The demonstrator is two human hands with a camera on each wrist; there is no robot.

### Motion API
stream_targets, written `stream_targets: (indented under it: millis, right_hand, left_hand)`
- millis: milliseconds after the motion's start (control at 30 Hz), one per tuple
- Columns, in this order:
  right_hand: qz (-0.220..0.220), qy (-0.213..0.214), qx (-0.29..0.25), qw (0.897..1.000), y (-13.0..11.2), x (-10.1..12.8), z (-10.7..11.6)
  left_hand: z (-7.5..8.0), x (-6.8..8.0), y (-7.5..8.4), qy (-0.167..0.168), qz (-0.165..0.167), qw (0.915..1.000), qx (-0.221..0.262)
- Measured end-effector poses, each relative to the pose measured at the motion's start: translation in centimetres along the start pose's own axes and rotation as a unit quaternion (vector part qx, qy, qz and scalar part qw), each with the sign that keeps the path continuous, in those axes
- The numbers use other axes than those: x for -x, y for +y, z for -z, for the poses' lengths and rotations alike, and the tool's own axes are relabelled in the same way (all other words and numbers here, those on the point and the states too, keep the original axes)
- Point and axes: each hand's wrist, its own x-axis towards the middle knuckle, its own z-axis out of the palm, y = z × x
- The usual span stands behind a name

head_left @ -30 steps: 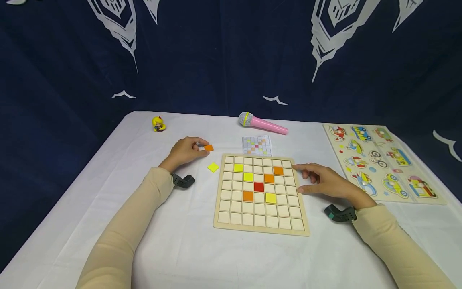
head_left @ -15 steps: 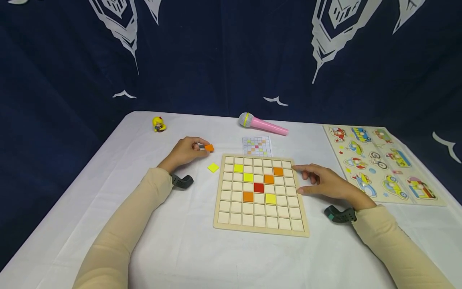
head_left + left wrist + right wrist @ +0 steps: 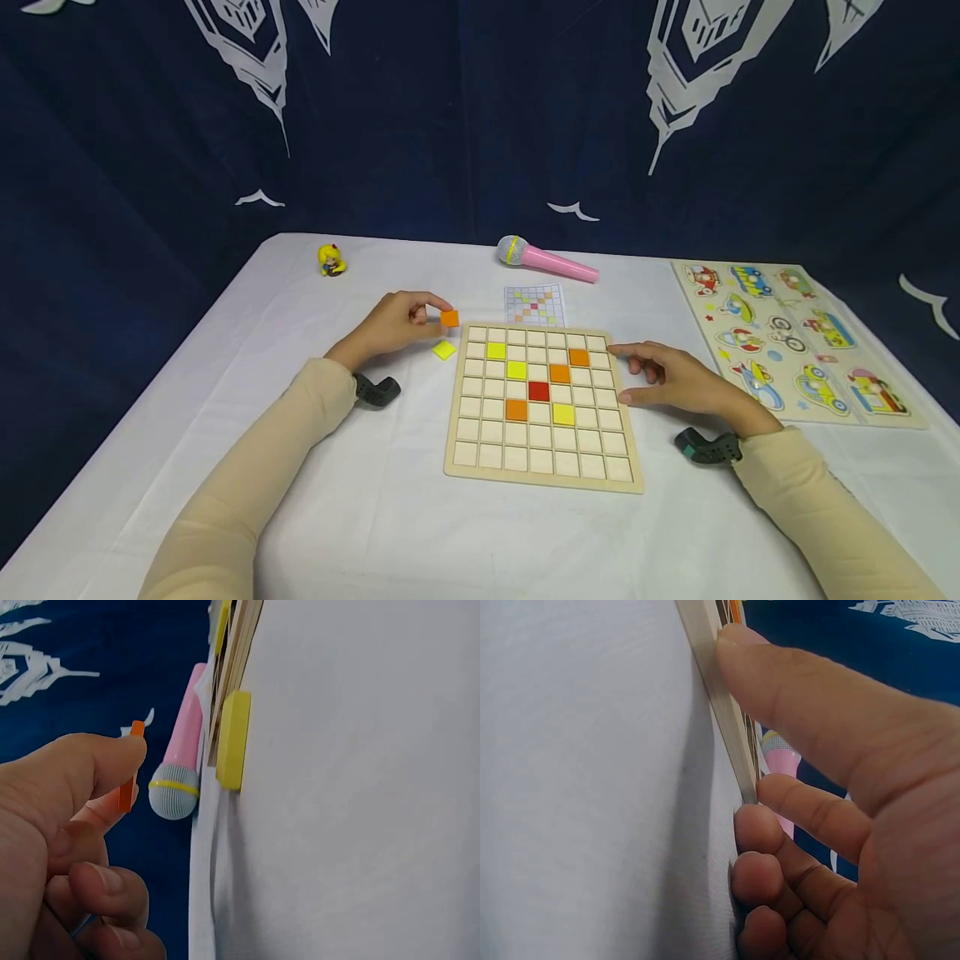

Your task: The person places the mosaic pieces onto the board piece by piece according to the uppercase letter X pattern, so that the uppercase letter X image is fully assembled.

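The left hand pinches an orange tile between thumb and fingers, lifted just off the grid board's far left corner. A yellow tile lies below it on the tabletop, beside the board's left edge. The right hand rests at the board's right edge, fingers loosely extended, touching its rim. A pink microphone, partly hidden in both wrist views, lies near the far edge; a vehicle puzzle lies right.

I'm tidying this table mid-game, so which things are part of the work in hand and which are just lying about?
In use:
left hand pinching orange tile
yellow tile
grid board, touched by right hand
pattern card

Lying about:
pink microphone
small doll
vehicle puzzle
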Motion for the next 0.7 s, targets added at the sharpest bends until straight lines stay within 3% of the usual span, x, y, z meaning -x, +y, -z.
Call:
stream_targets:
  millis: [300, 700]
  right_hand:
    - [0.001, 0.001, 0.002, 1.0, 0.0, 0.0, 0.0]
    - [0.003, 0.0, -0.001, 1.0, 0.0, 0.0, 0.1]
  left_hand:
    - [-1.1, 0.9, 1.8, -0.045, -0.037, 0.9981, -0.019]
    - [-3.0, 2.5, 4.0, -0.112, -0.055, 0.9915, -0.038]
